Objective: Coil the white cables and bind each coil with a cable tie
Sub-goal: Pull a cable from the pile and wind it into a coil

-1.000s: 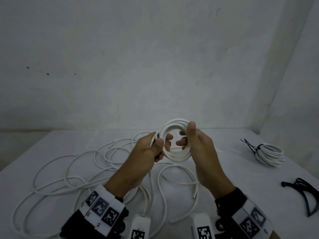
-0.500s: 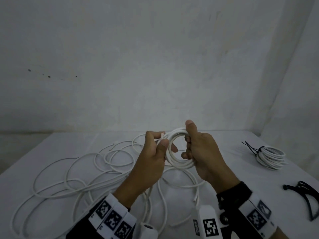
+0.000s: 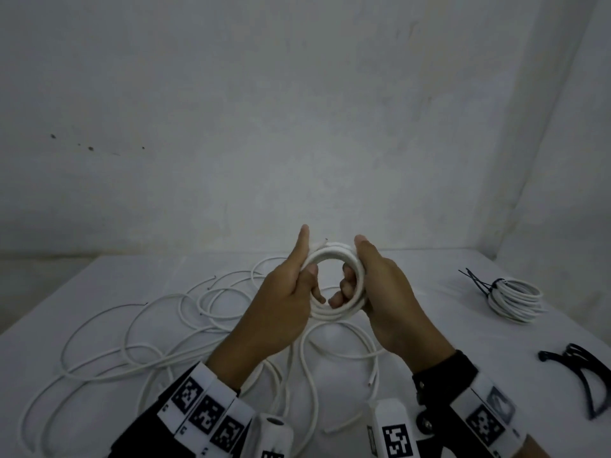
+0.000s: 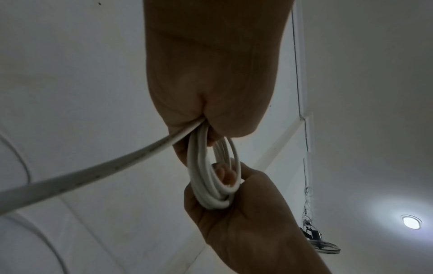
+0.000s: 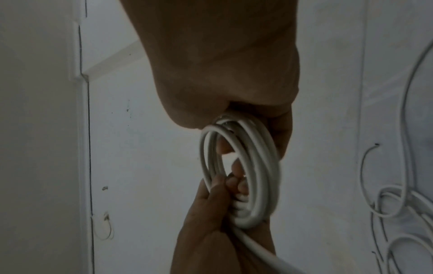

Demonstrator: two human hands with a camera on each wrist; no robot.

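A small coil of white cable (image 3: 332, 256) hangs in the air above the table, held from both sides. My left hand (image 3: 291, 289) grips its left side, fingers curled through the ring and thumb pointing up. My right hand (image 3: 380, 285) grips the right side, fingers hooked through the middle. The cable's free end (image 3: 323, 242) sticks up at the top of the coil. In the left wrist view the coil (image 4: 211, 176) runs between both fists, and one strand (image 4: 93, 172) trails away. The right wrist view shows the coil (image 5: 248, 170) with fingers inside it.
Several loose white cables (image 3: 148, 325) sprawl over the left and middle of the white table (image 3: 463, 325). A bound coil (image 3: 515, 299) with a black tie (image 3: 476, 280) lies at the right. Black cable ties (image 3: 585, 368) lie near the right edge. A wall stands close behind.
The coil has been turned in my hands and its free end now sits at the top. My left thumb has straightened upward; both hands still grip the coil.
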